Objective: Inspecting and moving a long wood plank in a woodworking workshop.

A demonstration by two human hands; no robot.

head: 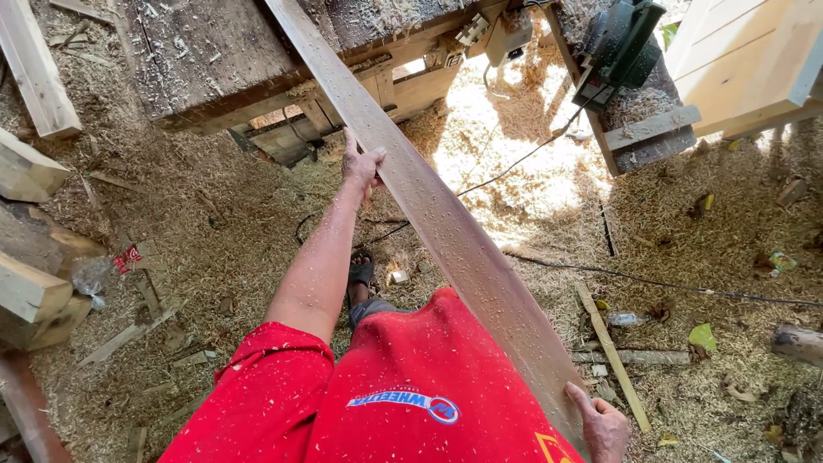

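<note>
A long, dusty wooden plank (446, 223) runs diagonally from the workbench at the top down past my right side. My left hand (362, 165) grips its left edge partway along, arm stretched forward. My right hand (603, 426) holds the plank's near end at the bottom right, thumb on top. I wear a red shirt sprinkled with sawdust.
A rough workbench (214, 60) covered in shavings stands ahead. A dark power tool (621, 43) sits on a stand at the upper right, its cable trailing over the ground. Timber blocks (30, 291) lie at the left, pale boards (754, 51) at the top right. Sawdust and scraps cover the floor.
</note>
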